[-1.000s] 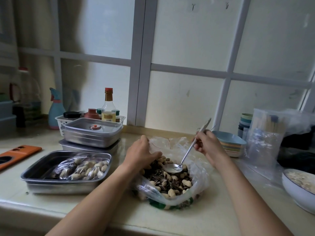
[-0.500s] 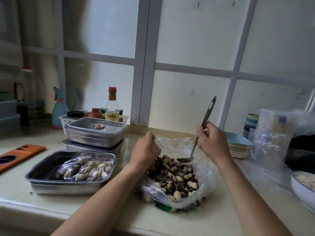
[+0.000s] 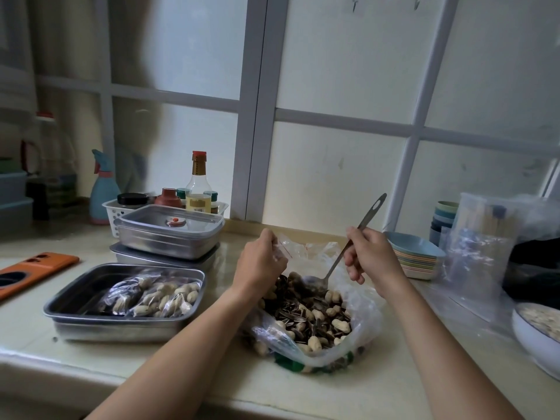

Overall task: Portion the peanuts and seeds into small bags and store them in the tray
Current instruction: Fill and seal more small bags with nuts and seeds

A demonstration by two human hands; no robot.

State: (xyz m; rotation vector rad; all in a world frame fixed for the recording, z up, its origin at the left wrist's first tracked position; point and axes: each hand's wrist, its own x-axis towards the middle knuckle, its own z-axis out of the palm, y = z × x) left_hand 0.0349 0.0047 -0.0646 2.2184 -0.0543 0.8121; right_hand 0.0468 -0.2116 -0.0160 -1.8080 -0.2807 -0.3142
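Two filled bags [image 3: 165,300] — one tray [image 3: 69,298], one spoon [image 3: 348,250]

The left hand [image 3: 260,262] hides its own fingertips where it grips the small bag [image 3: 303,253]. The bowl of the spoon [image 3: 335,265] is blurred among the seeds [image 3: 291,310]. The right edge cuts off the white bowl [image 3: 533,331].

Right hand [image 3: 371,256] grips spoon [image 3: 345,251] over peanuts [image 3: 315,316]; left hand [image 3: 260,262] pinches small bag [image 3: 300,253].

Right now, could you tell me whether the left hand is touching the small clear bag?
Touching. The head view shows the left hand pinching the small clear bag by its red-lined rim.
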